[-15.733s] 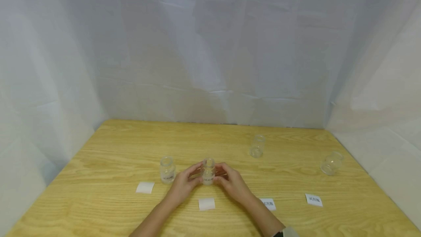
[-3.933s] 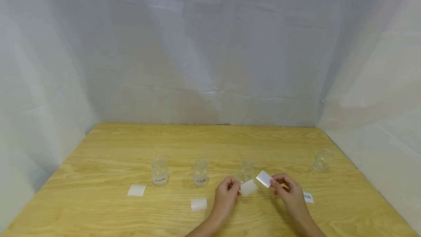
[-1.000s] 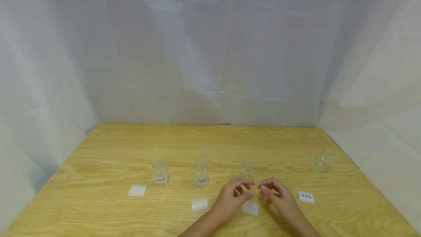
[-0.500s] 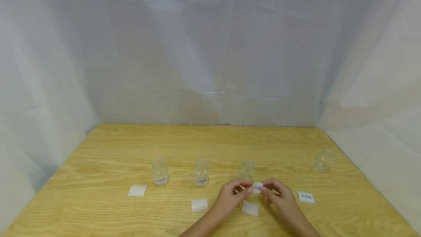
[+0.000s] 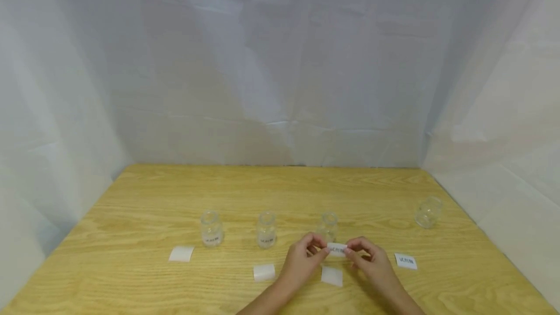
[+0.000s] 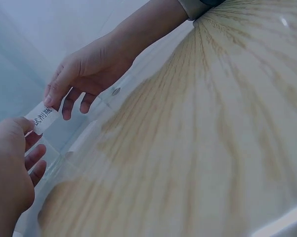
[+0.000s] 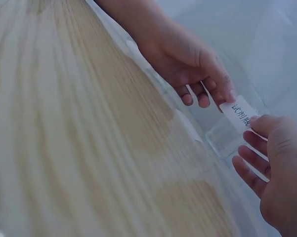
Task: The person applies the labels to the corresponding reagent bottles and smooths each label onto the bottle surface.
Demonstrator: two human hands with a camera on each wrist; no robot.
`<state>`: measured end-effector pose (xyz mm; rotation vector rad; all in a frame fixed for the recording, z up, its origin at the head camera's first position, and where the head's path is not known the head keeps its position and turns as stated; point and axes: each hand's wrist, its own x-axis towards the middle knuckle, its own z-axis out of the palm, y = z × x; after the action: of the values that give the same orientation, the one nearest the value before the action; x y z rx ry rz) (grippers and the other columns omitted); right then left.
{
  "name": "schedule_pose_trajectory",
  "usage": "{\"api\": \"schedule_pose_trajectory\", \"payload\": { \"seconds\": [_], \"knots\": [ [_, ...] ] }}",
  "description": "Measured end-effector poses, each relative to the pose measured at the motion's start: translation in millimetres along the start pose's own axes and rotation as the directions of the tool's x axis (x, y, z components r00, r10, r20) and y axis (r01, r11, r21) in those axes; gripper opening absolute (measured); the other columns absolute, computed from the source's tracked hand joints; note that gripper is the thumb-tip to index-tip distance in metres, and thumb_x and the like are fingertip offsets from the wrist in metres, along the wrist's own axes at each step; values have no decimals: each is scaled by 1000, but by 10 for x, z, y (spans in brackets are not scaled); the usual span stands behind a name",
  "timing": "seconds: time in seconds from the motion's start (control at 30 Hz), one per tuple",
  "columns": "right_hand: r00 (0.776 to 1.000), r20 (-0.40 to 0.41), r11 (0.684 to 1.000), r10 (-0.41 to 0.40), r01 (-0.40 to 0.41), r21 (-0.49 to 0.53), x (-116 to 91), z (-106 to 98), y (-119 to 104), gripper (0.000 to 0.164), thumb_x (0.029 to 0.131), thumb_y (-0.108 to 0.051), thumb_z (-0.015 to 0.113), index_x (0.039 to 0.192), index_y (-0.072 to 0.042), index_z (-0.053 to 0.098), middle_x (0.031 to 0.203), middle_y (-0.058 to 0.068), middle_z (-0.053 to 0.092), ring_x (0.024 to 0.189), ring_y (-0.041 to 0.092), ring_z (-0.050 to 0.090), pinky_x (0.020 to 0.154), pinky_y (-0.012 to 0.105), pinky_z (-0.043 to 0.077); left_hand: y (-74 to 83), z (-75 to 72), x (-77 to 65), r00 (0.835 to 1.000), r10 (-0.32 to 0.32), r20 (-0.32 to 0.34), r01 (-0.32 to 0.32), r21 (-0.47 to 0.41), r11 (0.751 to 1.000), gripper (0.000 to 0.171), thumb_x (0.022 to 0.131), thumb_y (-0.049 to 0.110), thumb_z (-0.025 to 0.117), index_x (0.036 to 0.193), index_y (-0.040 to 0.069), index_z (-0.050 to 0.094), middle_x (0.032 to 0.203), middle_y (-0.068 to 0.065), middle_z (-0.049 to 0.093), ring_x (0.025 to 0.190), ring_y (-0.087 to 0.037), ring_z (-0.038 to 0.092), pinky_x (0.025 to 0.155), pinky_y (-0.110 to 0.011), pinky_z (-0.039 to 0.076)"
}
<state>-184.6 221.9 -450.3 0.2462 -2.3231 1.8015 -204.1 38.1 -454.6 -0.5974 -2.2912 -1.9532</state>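
Note:
Between my two hands a white label sticker [image 5: 337,250] with dark handwritten characters is stretched, facing me. My left hand [image 5: 304,259] pinches its left end with thumb and forefinger. My right hand [image 5: 372,260] pinches the other end the same way; the right wrist view shows the pinched label [image 7: 238,114] closely. Just behind the hands stands a clear glass bottle [image 5: 329,225], upright, its lower part partly hidden by the left hand and label. Below the label, a blank white backing paper [image 5: 332,276] lies on the table.
Two upright glass bottles, the left one [image 5: 212,230] and the middle one [image 5: 266,230], carry written labels. Blank papers lie before them, at left [image 5: 181,253] and middle [image 5: 264,272]. Farther right are another glass bottle [image 5: 428,212], tilted in view, and a written label [image 5: 406,261].
Earlier the hands held the second bottle; later each held a piece, label and backing. The backing now lies on the table, and the third bottle sits nearer. The label has turned to face me.

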Motion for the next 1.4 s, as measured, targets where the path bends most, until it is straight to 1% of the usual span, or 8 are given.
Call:
{"api": "schedule_pose_trajectory", "payload": {
  "seconds": [0.23,0.37,0.5,0.73,0.87,1.13,1.27,1.4],
  "knots": [
    [985,33,982,-168,171,-80,51,38,81,4,86,-5,64,89,-8,63,103,9,56,88,13,54,64,30,53,-26,-27,3,999,43,-21,-41,117,992,9,86,18,66,85,11,62,82,6,58,69,-7,53,57,-20,46],
    [980,17,972,-198,198,-127,85,66,86,5,85,-7,65,86,-11,63,107,9,56,94,16,54,69,30,52,-37,-30,-1,996,77,-33,-70,176,982,7,86,18,66,86,12,63,88,6,55,74,-9,52,60,-20,46],
    [976,-3,963,-220,216,-161,114,73,119,8,84,-6,66,84,-13,62,107,9,56,94,15,54,68,29,52,-53,-18,3,992,107,-65,-89,230,969,7,84,18,67,84,13,64,94,5,52,80,-14,51,64,-22,45],
    [965,3,948,-263,259,-183,173,81,186,10,83,-4,67,84,-13,62,109,9,57,98,22,55,70,29,52,-68,43,46,983,94,-155,-39,330,943,7,83,19,69,85,15,63,100,2,52,96,-19,48,78,-33,45],
    [966,19,952,-258,257,-167,219,85,210,8,83,-5,67,84,-12,62,109,8,58,100,29,56,74,29,52,-72,77,74,977,106,-183,-37,343,939,9,81,12,69,82,15,61,106,-3,55,103,-24,49,84,-40,44],
    [968,33,956,-250,252,-151,285,70,248,7,82,-3,67,85,-9,63,109,9,59,94,23,60,75,28,51,-85,101,109,983,114,-144,-62,326,943,13,84,5,66,84,14,56,117,-8,58,112,-28,51,89,-41,44],
    [964,26,954,-263,264,-145,283,92,232,8,82,2,66,85,-5,64,107,12,60,90,22,61,73,28,52,-93,100,115,981,128,-145,-76,321,944,13,84,4,65,84,12,55,115,-9,59,102,-25,56,80,-33,49],
    [967,19,958,-254,254,-131,239,134,86,7,81,6,64,85,-1,63,104,17,60,89,23,61,72,28,52,-111,102,121,979,131,-156,-81,294,952,12,83,2,65,84,10,55,112,-9,59,85,-17,58,69,-24,49]
  ]
}}
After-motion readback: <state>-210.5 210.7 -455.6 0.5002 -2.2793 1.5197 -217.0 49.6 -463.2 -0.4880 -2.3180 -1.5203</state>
